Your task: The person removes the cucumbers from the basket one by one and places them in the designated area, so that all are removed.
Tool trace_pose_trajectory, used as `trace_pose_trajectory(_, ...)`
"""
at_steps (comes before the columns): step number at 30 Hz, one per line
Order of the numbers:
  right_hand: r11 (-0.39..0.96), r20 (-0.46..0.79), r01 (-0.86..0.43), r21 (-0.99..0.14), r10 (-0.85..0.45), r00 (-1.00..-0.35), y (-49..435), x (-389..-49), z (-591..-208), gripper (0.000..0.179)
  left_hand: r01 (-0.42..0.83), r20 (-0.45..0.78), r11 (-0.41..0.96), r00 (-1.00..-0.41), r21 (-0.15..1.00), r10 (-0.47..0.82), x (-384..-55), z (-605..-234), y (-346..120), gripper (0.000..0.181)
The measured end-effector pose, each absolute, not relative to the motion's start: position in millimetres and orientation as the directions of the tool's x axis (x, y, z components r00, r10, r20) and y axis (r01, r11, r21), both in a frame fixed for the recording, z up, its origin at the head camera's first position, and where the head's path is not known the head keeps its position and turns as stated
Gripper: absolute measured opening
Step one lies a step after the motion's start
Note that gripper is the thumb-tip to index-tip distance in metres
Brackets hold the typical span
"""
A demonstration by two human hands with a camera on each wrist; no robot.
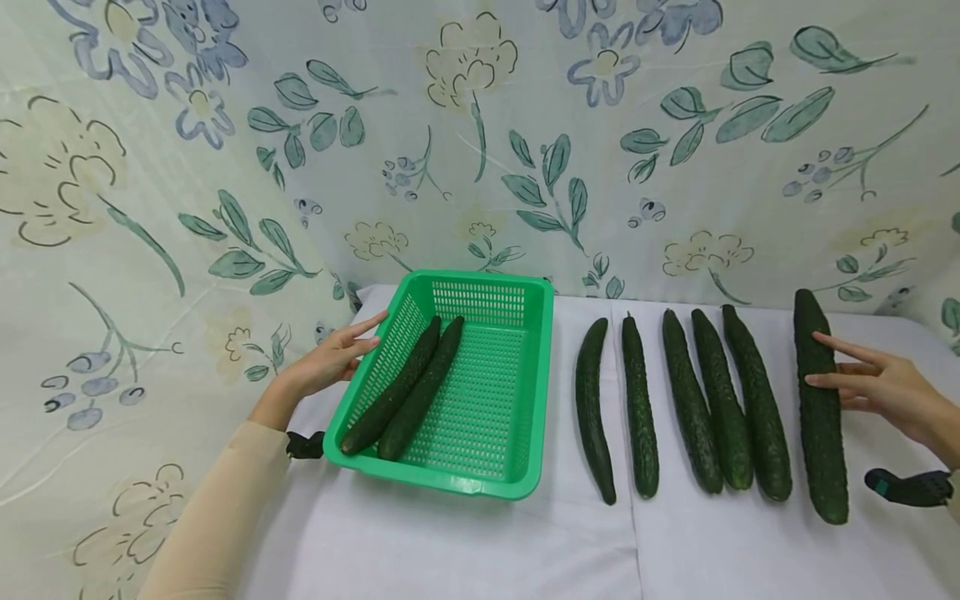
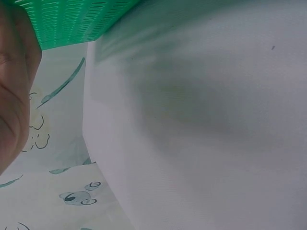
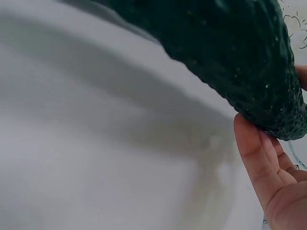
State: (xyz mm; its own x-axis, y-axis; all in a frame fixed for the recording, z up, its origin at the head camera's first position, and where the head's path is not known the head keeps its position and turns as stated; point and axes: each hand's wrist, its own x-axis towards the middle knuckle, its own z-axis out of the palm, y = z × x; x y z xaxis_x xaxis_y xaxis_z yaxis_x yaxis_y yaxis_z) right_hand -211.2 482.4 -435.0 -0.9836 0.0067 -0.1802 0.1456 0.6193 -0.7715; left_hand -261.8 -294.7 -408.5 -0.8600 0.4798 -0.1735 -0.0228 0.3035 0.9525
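Note:
My right hand (image 1: 892, 392) grips a long dark green cucumber (image 1: 821, 433) at the far right, fingers and thumb on its two sides. Close up in the right wrist view, the bumpy cucumber (image 3: 230, 52) lies between thumb and fingers above the white cloth, casting a shadow. At the left, my left hand (image 1: 326, 362) touches the left rim of a green plastic basket (image 1: 543, 375) with fairly straight fingers. Two cucumbers (image 1: 420, 392) lie side by side in the basket's left half. The left wrist view shows only part of the hand (image 2: 14, 91) beside the basket wall (image 2: 72, 24).
Several more cucumbers (image 1: 637, 408) lie in a row on the white tablecloth (image 1: 450, 550), between the basket and my right hand. A flower-printed curtain (image 1: 480, 150) hangs behind the table. Black straps (image 1: 907, 487) sit at both wrists.

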Motion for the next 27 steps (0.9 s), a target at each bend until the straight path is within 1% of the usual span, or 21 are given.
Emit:
trace_pose_trajectory(9,0.663,-0.172,0.156,-0.732,0.041,-0.984,487,-215,-444,0.087,0.002,-0.158,0.320,-0.866,0.947,0.474,-261,-411,-295,0.058)
trace_pose_trajectory(20,0.695,-0.190,0.153,-0.703,0.024,-0.981,488,-221,-447,0.090,-0.003,-0.166,0.327,-0.866,0.945,0.471,-260,-409,-294,0.058)
trace_pose_trajectory(27,0.701,-0.206,0.176,-0.691,0.043,-0.978,492,-230,-453,0.095,-0.002,-0.166,0.336,-0.872,0.942,0.460,-261,-408,-295,0.057)
